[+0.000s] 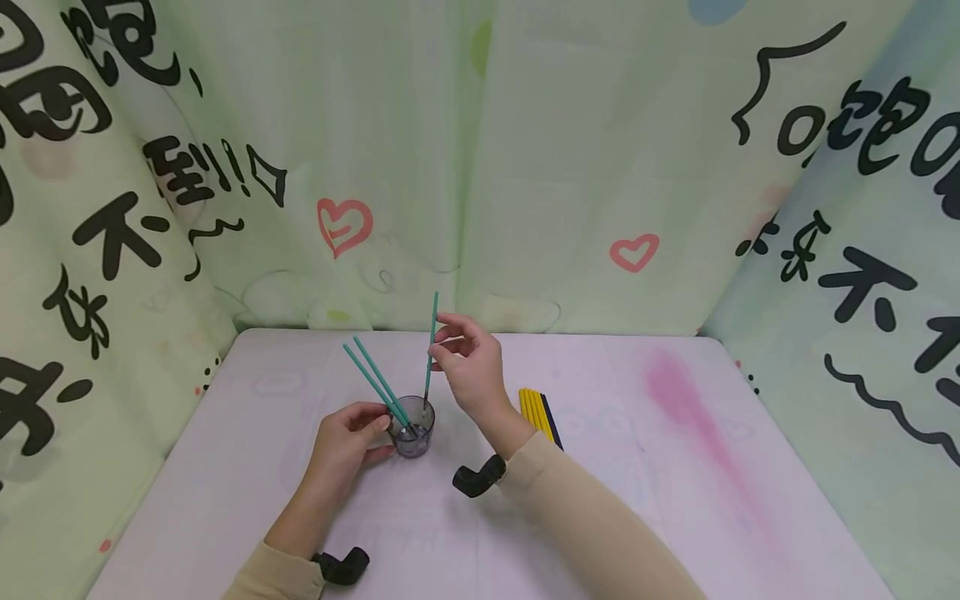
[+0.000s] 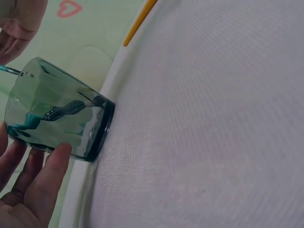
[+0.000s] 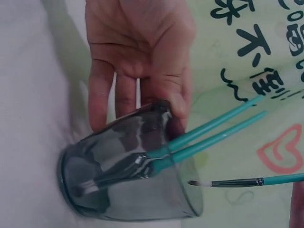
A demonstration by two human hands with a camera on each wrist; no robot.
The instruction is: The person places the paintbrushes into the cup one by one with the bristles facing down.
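Note:
A see-through dark-tinted glass cup (image 1: pixel 413 440) stands on the table. My left hand (image 1: pixel 343 442) grips it from the left side, thumb near the rim. Two teal paintbrushes (image 3: pixel 213 131) lean in the cup, bristles down at its bottom and handles slanting out over the rim. Above the cup's right side, my right hand (image 1: pixel 477 373) pinches a third, thinner paintbrush (image 1: pixel 432 337) by its teal handle. It is nearly upright, with its dark pointed bristles (image 3: pixel 194 183) at the cup's mouth.
To the right of the cup, partly behind the right forearm, lies a row of several yellow sticks (image 1: pixel 531 408) with a dark one (image 1: pixel 551 417) beside them. The table (image 1: pixel 615 500) has a pale cloth with a pink smear. A printed curtain (image 1: pixel 540 167) hangs behind and at both sides.

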